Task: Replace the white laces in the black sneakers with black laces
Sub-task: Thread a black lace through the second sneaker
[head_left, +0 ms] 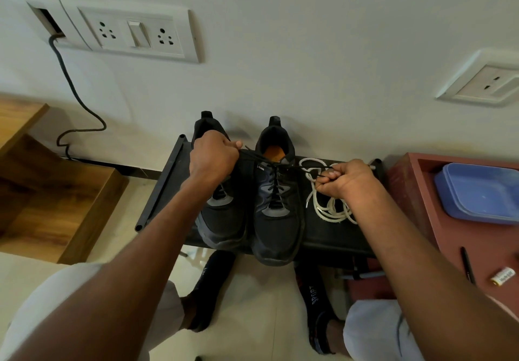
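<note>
Two black sneakers stand side by side on a black rack [157,189] against the wall. The right sneaker [276,214] is laced with a black lace [273,183]. My left hand [213,157] grips one end of that lace, pulled out to the left above the left sneaker [222,220], which my forearm partly hides. My right hand [345,178] pinches the other end, pulled to the right. A loose pile of white laces [328,209] lies on the rack under my right hand.
A reddish cabinet [415,206] at the right holds a blue plastic tub [477,192], a pen [467,265] and a small battery [502,276]. A wooden stand [56,192] sits at the left. A black cable [70,85] hangs from the wall socket panel. My socked feet are below the rack.
</note>
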`<move>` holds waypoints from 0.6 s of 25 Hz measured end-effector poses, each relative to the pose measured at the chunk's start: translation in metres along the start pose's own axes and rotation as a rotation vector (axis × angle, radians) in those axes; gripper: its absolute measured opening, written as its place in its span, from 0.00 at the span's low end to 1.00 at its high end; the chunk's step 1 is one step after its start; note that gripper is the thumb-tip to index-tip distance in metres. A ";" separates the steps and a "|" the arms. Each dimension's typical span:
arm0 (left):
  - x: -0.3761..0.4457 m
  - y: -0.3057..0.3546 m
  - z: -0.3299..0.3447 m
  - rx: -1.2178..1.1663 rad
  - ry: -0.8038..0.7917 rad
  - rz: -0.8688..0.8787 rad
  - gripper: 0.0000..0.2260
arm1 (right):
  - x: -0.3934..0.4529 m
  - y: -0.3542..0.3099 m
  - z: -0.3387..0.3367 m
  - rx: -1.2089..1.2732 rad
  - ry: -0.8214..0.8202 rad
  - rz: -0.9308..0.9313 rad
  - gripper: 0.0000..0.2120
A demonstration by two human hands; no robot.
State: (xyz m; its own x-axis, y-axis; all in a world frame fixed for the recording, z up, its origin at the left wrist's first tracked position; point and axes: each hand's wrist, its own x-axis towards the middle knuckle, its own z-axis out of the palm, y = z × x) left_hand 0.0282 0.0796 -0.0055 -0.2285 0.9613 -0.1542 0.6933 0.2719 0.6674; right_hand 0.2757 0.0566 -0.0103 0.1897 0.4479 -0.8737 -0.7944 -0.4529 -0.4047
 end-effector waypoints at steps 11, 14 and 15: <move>-0.028 0.003 -0.002 0.244 -0.040 0.070 0.12 | -0.011 -0.003 -0.010 -0.352 0.047 -0.306 0.11; -0.047 -0.001 -0.012 0.084 -0.331 0.003 0.11 | -0.030 0.020 -0.018 -1.162 -0.005 -0.420 0.07; -0.055 -0.002 -0.014 0.125 -0.372 0.035 0.09 | -0.040 0.029 -0.019 -1.354 -0.089 -0.333 0.07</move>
State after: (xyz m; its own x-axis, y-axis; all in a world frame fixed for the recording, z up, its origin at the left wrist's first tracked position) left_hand 0.0299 0.0257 0.0117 0.0442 0.9146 -0.4020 0.7793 0.2202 0.5866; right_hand 0.2559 0.0108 0.0077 0.1797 0.7045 -0.6866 0.4582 -0.6776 -0.5753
